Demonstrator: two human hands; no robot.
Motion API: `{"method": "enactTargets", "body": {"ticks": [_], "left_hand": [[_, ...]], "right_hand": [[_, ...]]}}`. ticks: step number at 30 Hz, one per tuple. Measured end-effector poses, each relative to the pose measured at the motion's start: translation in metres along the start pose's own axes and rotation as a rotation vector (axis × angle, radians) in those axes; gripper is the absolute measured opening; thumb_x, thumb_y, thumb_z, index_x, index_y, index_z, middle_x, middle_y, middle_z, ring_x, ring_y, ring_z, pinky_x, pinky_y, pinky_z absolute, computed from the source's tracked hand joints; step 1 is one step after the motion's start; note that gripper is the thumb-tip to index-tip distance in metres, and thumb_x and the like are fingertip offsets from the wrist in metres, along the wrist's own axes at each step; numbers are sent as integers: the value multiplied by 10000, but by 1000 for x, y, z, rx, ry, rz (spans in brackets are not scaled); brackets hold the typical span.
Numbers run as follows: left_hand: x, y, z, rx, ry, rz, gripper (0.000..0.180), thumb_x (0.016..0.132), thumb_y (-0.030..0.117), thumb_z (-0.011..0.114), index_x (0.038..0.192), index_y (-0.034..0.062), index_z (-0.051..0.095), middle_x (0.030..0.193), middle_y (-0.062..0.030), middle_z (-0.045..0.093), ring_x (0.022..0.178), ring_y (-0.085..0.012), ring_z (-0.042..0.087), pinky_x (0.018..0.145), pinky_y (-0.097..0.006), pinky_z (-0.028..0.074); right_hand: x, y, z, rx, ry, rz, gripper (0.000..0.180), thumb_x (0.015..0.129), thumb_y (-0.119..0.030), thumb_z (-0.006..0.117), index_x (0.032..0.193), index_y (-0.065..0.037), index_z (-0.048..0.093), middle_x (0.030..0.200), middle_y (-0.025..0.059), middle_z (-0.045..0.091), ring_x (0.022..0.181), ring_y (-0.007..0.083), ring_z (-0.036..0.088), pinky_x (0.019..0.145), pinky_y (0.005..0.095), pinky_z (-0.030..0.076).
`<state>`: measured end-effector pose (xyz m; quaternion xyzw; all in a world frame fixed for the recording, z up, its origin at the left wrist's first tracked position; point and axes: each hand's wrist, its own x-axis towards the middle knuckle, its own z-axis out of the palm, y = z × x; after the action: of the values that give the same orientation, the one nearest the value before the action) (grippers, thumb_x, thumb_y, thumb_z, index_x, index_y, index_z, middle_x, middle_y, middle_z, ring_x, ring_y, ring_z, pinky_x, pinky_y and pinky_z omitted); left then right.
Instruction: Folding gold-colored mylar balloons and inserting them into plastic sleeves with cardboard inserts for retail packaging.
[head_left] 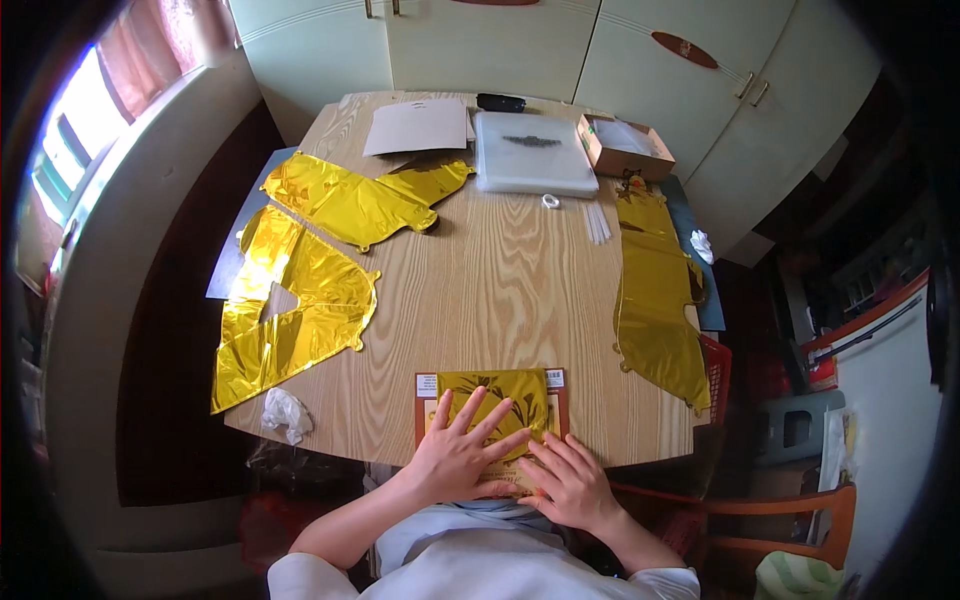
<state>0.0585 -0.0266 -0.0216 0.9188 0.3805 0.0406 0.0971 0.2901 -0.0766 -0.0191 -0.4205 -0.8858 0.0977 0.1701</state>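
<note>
At the table's near edge lies a flat printed card with a brown-red border and white label patches. On top of it is a folded gold foil sheet, creased and shiny. My left hand rests on the foil, fingers spread and flat. Beside it, my right hand lies at the lower right corner of the foil and card, its fingers extended and slightly apart. Neither hand grips anything. Part of the card and foil is hidden under my hands.
Flat gold foil balloons lie at the upper left, left and right. Toward the back are a pale card stack, clear plastic sleeves, an open cardboard box, a tape roll and white strips. Crumpled tissue sits front left.
</note>
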Motion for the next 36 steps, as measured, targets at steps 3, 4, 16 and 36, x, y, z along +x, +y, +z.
{"method": "enactTargets", "body": {"ticks": [3, 4, 16, 36], "left_hand": [[1, -1, 1, 1, 5, 7, 745, 845, 770, 365, 1462, 353, 394, 1543, -93, 322, 1434, -415, 208, 1097, -684, 110], [1, -1, 1, 1, -7, 7, 748, 849, 772, 351, 1471, 356, 375, 1546, -99, 313, 1435, -425, 196, 1098, -684, 98], [3, 0, 6, 9, -26, -16, 760, 853, 762, 357, 1492, 350, 333, 1566, -120, 262, 1443, -447, 149, 1102, -690, 80], [3, -4, 6, -25, 8, -8, 781, 846, 784, 327, 1471, 320, 386, 1544, -127, 314, 1425, -466, 189, 1101, -691, 69]], "right_hand": [[1, 4, -6, -59, 33, -153, 359, 785, -298, 723, 1090, -112, 686, 1188, 67, 635, 1157, 246, 575, 1022, 406, 433], [0, 5, -5, -90, 65, -217, 311, 787, -270, 717, 1055, -113, 695, 1142, 50, 651, 1119, 223, 591, 985, 382, 447], [-27, -5, -13, -193, 239, -297, 154, 816, -185, 645, 939, -126, 715, 1021, -30, 684, 972, 126, 615, 837, 282, 464], [-25, -10, -27, -310, 308, -252, 121, 807, -146, 665, 918, -138, 714, 1004, -16, 682, 958, 132, 638, 825, 294, 472]]}}
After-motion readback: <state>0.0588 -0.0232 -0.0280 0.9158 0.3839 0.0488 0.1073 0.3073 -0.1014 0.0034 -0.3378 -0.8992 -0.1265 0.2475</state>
